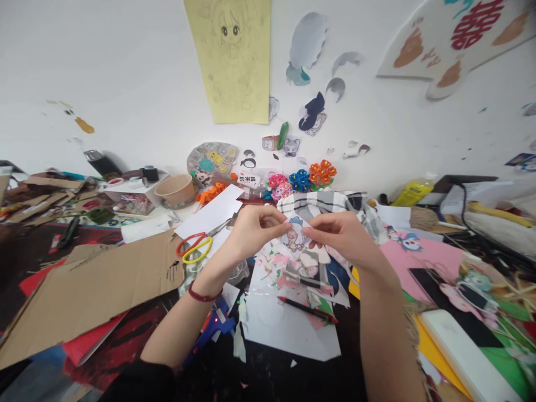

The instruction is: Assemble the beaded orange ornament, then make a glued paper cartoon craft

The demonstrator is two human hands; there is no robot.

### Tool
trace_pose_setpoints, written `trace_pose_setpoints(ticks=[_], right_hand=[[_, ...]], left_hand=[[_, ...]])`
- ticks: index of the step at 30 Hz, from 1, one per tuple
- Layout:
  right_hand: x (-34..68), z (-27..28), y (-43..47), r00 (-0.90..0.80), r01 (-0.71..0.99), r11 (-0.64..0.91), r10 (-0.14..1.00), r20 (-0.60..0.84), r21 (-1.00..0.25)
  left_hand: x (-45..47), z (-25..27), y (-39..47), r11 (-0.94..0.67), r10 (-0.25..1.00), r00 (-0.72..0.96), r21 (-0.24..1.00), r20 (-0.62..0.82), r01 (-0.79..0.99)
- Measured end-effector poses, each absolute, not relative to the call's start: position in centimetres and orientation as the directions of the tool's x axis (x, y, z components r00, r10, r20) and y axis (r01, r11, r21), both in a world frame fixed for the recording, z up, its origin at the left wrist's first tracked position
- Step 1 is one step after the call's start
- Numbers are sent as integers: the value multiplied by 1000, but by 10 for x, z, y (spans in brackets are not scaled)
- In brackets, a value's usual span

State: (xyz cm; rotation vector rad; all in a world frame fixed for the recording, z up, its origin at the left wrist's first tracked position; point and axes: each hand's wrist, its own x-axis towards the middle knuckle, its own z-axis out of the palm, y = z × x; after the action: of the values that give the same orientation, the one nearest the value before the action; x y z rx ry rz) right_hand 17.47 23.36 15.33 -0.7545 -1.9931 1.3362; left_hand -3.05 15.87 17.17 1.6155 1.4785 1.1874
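Between my two hands, above the littered table, is a small paper cutout (296, 234) with a drawn cartoon figure in a blue hat. My left hand (260, 224) pinches its left edge between thumb and fingers. On the opposite edge, the thumb and fingers of my right hand (333, 231) are closed on the same paper. Below lie paper scraps (285, 271) on a white sheet (288, 332), with a dark red-and-black pen (307, 310) across it. Red-and-yellow-handled scissors (196, 248) rest left of my left hand.
Flattened cardboard (104, 290) covers much of the left side. A blue glue gun (211, 329) lies beside my left forearm. At the right are a white box-like object (464, 349) and pink paper (422, 259). Colourful flowers (299, 180) and a paper bowl (176, 191) stand by the wall.
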Motion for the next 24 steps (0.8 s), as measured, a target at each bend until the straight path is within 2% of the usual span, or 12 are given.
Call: trace_pose_setpoints(ticks=[12, 17, 24], right_hand=[[174, 156, 227, -662, 124, 291, 736, 139, -949], [170, 153, 228, -658, 114, 360, 726, 201, -926], [169, 154, 229, -655, 63, 340, 723, 218, -938]], left_hand=[[-26, 183, 147, -231, 965, -15, 874, 262, 427], [-25, 183, 146, -237, 962, -19, 866, 273, 441], [-27, 182, 147, -213, 972, 9, 862, 236, 460]])
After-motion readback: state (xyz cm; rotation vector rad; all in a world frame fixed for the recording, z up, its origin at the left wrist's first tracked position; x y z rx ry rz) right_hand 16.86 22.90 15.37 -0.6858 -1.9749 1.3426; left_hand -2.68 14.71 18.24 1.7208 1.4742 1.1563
